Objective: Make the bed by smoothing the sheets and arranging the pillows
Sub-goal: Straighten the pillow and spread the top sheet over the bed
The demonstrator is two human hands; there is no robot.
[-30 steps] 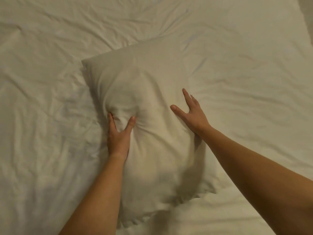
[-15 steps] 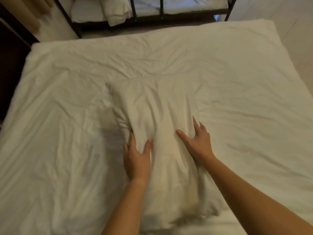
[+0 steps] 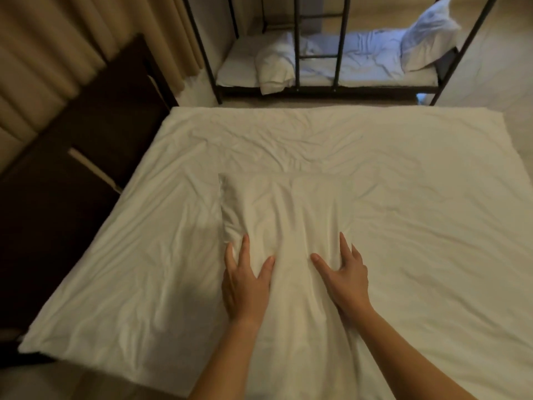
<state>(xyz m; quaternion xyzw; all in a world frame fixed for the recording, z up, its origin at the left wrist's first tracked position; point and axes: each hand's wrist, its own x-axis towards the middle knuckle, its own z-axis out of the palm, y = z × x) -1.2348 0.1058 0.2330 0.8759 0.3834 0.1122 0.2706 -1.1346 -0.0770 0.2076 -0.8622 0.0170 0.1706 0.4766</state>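
View lifted; L hand, R hand press pillow (near end indistinct).

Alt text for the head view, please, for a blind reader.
A left hand and right hand press flat, fingers spread, on a white pillow lying on a wrinkled white sheet. Beyond it stands a black metal bunk frame holding rumpled white bedding; beige curtains hang at upper left.

It's a bedroom, and shared by the look of it. A wide white-sheeted bed lies under the left hand and right hand. Beyond them stands a black metal bunk frame with rumpled bedding, and beige curtains hang far to their left.
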